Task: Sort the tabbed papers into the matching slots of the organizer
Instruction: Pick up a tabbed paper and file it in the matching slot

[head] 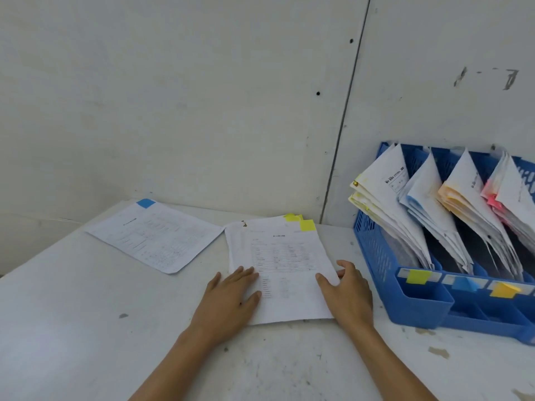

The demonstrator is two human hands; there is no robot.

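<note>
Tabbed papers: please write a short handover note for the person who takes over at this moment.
Left hand lies flat on the yellow-tabbed stack; right hand holds its right edge, thumb on top. Blue-tabbed sheet lies on the table, far left. Organizer at right already holds papers in the yellow, blue, orange and pink slots. To do: yellow stack into the leftmost slot, blue sheet into the next.

Organizer [373, 250]: blue moulded plastic, perforated walls, slight sheen. Papers [282, 264]: thin white printed paper, matt; coloured tabs [307, 225] of matt paper. Counter [72, 314]: white, smooth, scuffed, chipped. Wall [188, 96]: white, matt, pitted.
</note>
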